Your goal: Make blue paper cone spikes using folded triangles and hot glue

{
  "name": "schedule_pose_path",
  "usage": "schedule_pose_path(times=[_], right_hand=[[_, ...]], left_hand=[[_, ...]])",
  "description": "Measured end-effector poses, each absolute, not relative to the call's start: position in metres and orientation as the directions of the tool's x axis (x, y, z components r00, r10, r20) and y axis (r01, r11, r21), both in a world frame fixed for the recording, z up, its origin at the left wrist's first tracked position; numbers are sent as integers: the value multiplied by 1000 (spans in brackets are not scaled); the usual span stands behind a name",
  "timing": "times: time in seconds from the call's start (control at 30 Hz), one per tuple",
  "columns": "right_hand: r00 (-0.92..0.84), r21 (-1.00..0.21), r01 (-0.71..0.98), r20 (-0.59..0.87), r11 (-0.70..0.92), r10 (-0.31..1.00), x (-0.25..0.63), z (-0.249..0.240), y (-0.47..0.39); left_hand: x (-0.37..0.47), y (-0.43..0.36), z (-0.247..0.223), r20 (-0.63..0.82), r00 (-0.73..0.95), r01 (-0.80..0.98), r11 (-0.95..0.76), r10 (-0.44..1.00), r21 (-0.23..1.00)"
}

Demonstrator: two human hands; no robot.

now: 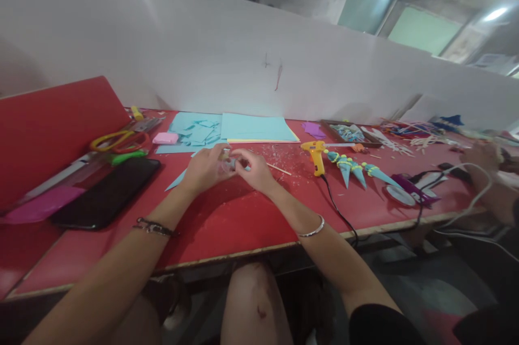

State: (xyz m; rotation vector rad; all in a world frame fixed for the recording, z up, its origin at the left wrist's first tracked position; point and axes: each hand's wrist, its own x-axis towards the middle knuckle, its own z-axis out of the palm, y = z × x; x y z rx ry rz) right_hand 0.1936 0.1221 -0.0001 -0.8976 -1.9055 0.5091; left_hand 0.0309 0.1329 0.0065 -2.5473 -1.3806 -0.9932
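At a red counter (227,226) with a smooth, slightly glossy top, a seated person brings both hands together over a small pale object (229,164), possibly clear or light blue, too small and blurred to identify. The left hand (206,167) curls around it from one side, and the right hand (254,170) pinches it with closed fingertips from the other; the object sits between them, just above the counter surface near its middle. A thin wooden stick (278,168) lies just beside the right hand, amid scattered pale crumbs.

Behind the hands, flat sheets of light blue paper (255,127) lie stacked, with cut blue scraps (194,131) to their left and a small pink block (165,138) beside those. Farther left are orange-handled scissors (117,141) and a black phone (107,193), matte and rectangular, lying flat. To the right a yellow glue gun (316,153) rests with its black cord trailing off the counter edge, next to a row of pointed blue paper cones (359,170) banded in yellow. At the far right, another person's hand (482,158) works among loose sticks.
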Motion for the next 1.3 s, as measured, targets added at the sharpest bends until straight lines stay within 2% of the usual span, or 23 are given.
schedule_pose_path(times=[0.13,0.33,0.6,0.8,1.03,1.3], right_hand=[[-317,-602,397,619,693,719,193,-2,124],[-376,-524,409,649,747,661,191,-5,126],[-486,-386,539,584,749,650,193,4,121],[-510,-299,613,557,732,655,194,6,117],[-484,-339,594,573,729,661,193,3,117],[-461,-524,449,559,724,690,192,0,123]], left_hand=[[31,131,7,577,343,788,-562,741,253],[29,133,9,558,369,794,-564,743,226],[30,128,15,514,366,817,-532,776,221],[29,132,9,534,363,799,-549,764,243],[29,133,6,526,358,795,-547,772,263],[29,132,5,518,376,758,-577,768,305]])
